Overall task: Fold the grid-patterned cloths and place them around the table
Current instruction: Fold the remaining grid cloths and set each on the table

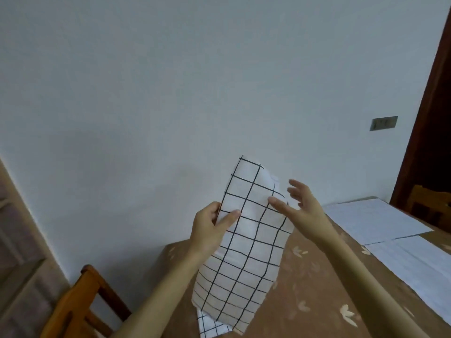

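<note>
A white cloth with a black grid (246,242) hangs in the air above the near left corner of the table. My left hand (211,228) pinches its left edge between thumb and fingers. To the right of the cloth's upper part, my right hand (296,203) is spread with straight fingers, the thumb tip near or touching the fabric. Below the held cloth, part of another grid-patterned cloth (211,325) lies on the table, mostly hidden.
The table (314,284) carries a brown floral covering. Large pale sheets (380,220) lie across its right side. A wooden chair (80,303) stands at the lower left, another chair (432,203) at the far right by a dark door frame. A plain wall is behind.
</note>
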